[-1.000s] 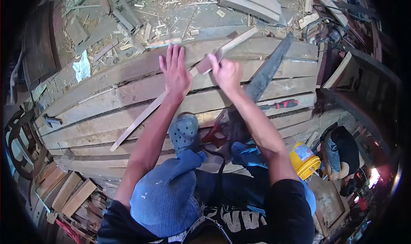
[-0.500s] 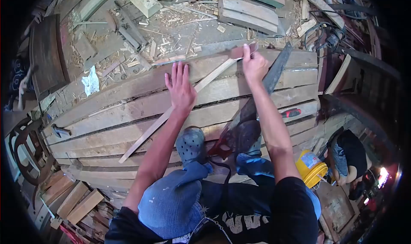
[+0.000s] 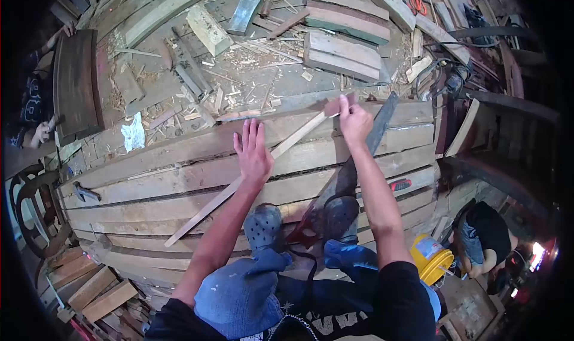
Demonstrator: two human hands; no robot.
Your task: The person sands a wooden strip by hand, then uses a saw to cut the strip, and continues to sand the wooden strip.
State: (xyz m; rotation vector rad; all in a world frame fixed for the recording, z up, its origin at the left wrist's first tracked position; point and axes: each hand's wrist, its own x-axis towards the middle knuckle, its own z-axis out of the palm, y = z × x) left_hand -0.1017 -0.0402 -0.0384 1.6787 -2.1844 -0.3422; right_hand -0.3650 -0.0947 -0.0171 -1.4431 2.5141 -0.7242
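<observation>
A long narrow wooden strip lies slantwise over the planks of the bench. My left hand rests flat on its middle part, fingers stretched out. At the strip's upper right end, my right hand is closed on a small reddish-brown piece of sandpaper, thumb pointing up. The sandpaper lies against the strip's end; my fingers partly cover it. Beside my right forearm a handsaw lies on the planks, its red handle between my shoes.
A hammer and a red-handled tool lie on the planks. Beyond are wood blocks, shavings and a white rag. A yellow bucket stands right, near a crouching person. Another person's hand is at far left.
The whole view has shifted, so bench and hands sit lower in the picture. My left hand stays flat on the strip; my right hand still grips the sandpaper at its end.
</observation>
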